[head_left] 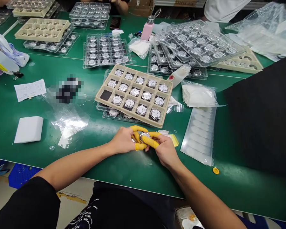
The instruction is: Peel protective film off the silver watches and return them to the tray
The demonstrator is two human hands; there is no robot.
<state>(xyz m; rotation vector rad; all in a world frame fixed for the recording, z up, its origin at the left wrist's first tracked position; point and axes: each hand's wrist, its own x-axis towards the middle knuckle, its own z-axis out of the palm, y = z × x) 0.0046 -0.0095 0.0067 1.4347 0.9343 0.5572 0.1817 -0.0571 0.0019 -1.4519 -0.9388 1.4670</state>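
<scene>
Yellow finger cots cover several fingers of both my hands. Between them, over the table's near part, is a round silver watch head with no strap showing. My left hand grips it from the left, and my right hand has fingers closed on its right side and front. Just beyond my hands lies a beige compartment tray, tilted on clear plastic trays. Watch heads with white printed discs sit in its compartments; one compartment at the left shows only its dark bottom. A yellow-and-white paper piece lies behind my right hand.
Stacked clear trays of watch heads stand at the back, near a pink bottle. Left lie a white foam block, a paper slip and clear film. Right are a clear sleeve, a yellow ring and a black panel.
</scene>
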